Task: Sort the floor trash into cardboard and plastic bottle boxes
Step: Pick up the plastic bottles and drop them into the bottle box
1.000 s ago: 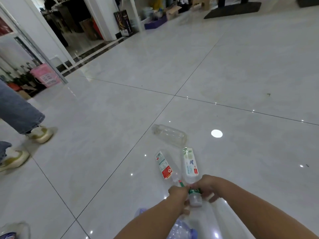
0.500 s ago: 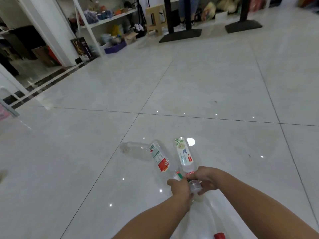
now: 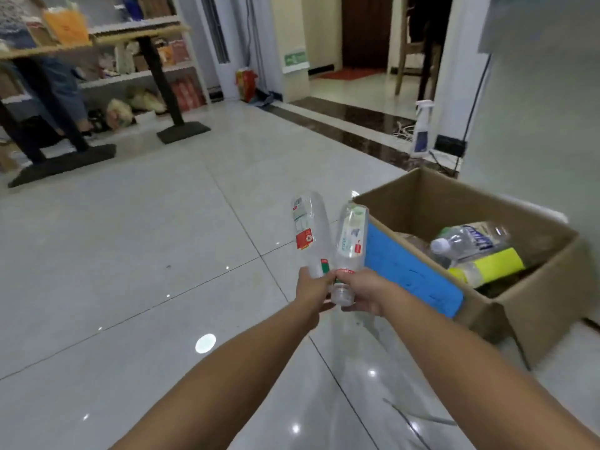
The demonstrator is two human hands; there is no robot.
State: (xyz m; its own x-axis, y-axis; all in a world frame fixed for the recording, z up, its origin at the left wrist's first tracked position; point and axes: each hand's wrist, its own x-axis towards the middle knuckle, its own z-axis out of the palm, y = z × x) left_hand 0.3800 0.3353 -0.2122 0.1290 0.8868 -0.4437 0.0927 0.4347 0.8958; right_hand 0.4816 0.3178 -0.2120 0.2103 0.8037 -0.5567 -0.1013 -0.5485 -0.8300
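two bottles (image 3: 306, 228) held, cardboard box (image 3: 545, 306) beside

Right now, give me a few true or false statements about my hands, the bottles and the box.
1. Each hand grips a bottle near its neck: left hand the red-label bottle, right hand the green-label bottle. True.
2. The cardboard box is empty. False: bottles lie inside, one a yellow-label bottle.
3. Both gripped bottles lie inside the box. False: they are held in the air, outside it.
4. The box bears a blue panel. True.
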